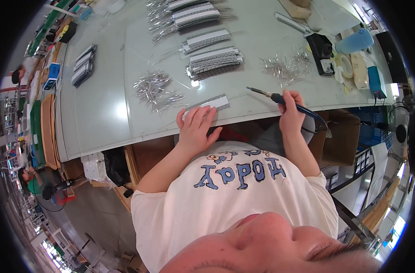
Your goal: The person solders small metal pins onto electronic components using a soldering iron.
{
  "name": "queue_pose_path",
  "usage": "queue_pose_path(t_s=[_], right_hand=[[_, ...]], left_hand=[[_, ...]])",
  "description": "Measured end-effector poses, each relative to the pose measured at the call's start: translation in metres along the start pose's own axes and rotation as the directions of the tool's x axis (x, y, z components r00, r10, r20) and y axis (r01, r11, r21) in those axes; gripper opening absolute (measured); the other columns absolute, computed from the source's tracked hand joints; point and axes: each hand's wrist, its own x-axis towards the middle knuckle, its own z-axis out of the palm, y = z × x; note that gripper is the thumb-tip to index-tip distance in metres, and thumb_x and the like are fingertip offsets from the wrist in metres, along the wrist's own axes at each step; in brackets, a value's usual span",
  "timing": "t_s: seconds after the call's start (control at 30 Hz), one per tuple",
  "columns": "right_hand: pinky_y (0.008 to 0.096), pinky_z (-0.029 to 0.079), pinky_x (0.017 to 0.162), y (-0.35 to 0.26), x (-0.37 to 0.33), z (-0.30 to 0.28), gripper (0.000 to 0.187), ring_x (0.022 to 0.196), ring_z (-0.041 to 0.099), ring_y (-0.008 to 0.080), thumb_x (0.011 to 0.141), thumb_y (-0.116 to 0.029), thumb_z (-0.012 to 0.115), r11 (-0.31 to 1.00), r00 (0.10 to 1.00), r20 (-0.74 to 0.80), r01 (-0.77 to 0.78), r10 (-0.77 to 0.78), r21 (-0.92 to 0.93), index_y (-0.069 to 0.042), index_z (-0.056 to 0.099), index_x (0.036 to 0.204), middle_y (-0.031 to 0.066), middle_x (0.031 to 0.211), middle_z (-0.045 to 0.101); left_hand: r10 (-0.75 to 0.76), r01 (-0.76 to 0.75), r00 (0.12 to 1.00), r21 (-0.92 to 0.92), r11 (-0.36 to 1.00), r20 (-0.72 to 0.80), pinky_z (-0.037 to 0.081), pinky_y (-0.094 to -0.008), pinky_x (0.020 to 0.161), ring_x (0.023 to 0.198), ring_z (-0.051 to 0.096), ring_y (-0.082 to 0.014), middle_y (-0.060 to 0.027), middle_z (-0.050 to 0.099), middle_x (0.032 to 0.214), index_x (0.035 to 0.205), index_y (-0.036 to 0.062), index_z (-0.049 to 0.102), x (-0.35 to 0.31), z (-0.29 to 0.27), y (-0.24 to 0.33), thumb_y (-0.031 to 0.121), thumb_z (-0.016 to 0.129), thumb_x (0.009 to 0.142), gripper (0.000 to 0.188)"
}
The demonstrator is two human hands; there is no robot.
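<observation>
Close to the table's near edge lies a flat grey-and-white strip (222, 103). My left hand (196, 129) rests its outstretched fingertips on the strip's left part, hiding some of it. A soldering iron (276, 97) with a dark blue handle is gripped in my right hand (291, 113). Its metal tip points left, above the table and to the right of the strip. Beyond the strip sits a stack of similar strips (214, 63). Loose piles of thin silvery wire pieces lie to the left (155, 88) and right (287, 67) of that stack.
Farther back are more strips (197, 17) with wires sticking out. Another strip stack (84, 65) lies at the left. On the right stand a black iron holder (322, 53), a blue bottle (354, 41), a tape roll (344, 66) and a teal box (376, 82). The iron's cord hangs below the edge.
</observation>
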Motion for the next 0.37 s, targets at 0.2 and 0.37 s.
queue_pose_path(t_s=[0.2,0.37], right_hand=[[0.0176,0.037,0.052,0.009,-0.006,-0.028,0.014,0.058,0.048,0.0042,0.089,-0.012,0.067,0.948,0.95,-0.083,0.291,-0.302,-0.127,-0.004,0.057,0.092,0.0012,0.072,0.058],[0.0191,0.042,0.059,0.007,-0.002,-0.042,0.02,0.064,0.052,0.0057,0.088,-0.017,0.07,0.887,0.897,-0.009,0.436,-0.442,-0.153,-0.003,0.058,0.098,0.0014,0.076,0.059]], left_hand=[[-0.076,0.072,0.99,0.033,0.997,0.118,0.019,-0.0507,0.106,0.117,0.045,-0.0215,-0.0034,0.052,0.124,0.122,0.0086,0.057,0.01,0.002,0.008,0.037,0.074,0.071,0.061],[0.119,-0.123,0.983,0.02,0.992,0.142,0.02,-0.0524,0.105,0.118,0.046,-0.0195,-0.0037,0.052,0.124,0.123,0.0124,0.056,-0.002,0.014,-0.004,0.035,0.078,0.066,0.065]])
